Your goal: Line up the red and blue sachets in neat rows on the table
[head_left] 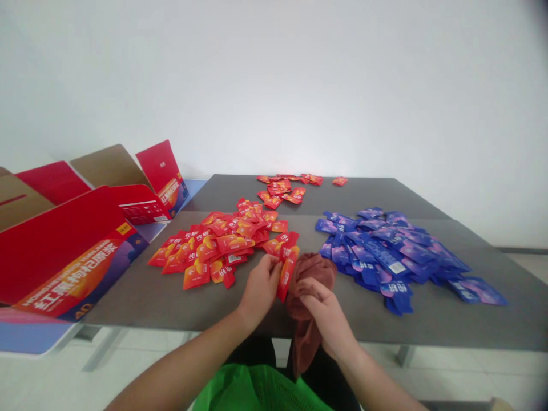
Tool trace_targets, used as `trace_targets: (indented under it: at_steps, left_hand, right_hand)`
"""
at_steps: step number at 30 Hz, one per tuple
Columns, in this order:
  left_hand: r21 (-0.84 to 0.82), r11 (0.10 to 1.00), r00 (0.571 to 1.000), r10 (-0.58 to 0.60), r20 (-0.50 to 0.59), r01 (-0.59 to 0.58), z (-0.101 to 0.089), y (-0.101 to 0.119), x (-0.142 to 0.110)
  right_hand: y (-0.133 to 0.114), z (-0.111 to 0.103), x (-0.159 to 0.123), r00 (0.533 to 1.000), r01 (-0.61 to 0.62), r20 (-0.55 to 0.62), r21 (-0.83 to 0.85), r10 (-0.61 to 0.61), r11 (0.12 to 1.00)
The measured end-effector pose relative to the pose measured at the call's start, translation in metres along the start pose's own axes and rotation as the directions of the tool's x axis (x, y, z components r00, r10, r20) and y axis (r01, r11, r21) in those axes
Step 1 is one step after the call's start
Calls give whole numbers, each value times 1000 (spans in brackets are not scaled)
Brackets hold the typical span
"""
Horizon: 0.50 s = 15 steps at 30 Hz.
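Left hand (259,288) and right hand (327,317) close together over the grey surface (141,302)! Brown cloth (315,268) clamped in the right hand, a red sachet (287,275) upright against it, just beside the curled left fingers. Heap of red sachets (214,245) to the left, blue sachets (385,257) to the right!

Heap of red sachets (214,245) on a grey counter (222,194), smaller scatter of red sachets (282,188) farther back, blue sachets (385,254) heaped to the right, opened red cardboard cartons (64,251) at left, white wall (274,85) behind
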<state>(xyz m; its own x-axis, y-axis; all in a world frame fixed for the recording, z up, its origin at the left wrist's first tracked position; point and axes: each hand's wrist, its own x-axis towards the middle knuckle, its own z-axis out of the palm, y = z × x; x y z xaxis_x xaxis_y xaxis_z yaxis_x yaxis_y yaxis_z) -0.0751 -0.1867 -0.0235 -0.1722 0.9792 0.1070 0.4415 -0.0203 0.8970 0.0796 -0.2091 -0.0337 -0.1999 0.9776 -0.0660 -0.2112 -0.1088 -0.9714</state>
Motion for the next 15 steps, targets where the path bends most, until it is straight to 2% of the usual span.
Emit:
trace_targets:
  at_steps: [2, 3, 6, 8, 11, 13, 15]
  left_hand:
    - [199, 980, 993, 46, -107, -24, -10, -8, 22]
    - [310, 950, 990, 62, -126, -20, -16, -11, 33]
    - [579, 815, 988, 113, -109, -29, -31, -18, 53]
    - [657, 752, 983, 155, -95, -55, -33, -18, 52]
    - [603, 783, 978, 209, -24, -152, -26, -10, 35]
    - [444, 846, 955, 261, 142, -297, -17, -2, 20]
    - [253, 877, 883, 310, 351, -408, -7, 6, 8]
  right_hand:
    - [1, 1, -5, 997, -29, 64, -64, 33, 998]
    - [2, -1, -6, 997, -37, 60, -52, 40, 998]
    - [3, -10, -2, 1000, 0, -16, 24, 0, 1000]
    - [3, -17, 3, 999, 23, -44, 40, -22, 999]
    - [4, -22, 10, 998, 28, -49, 41, -26, 999]
    - [5, -19, 12, 996, 40, -78, 58, -36, 997]
    - [4, -14, 14, 996, 21, -85, 117, -11, 993]
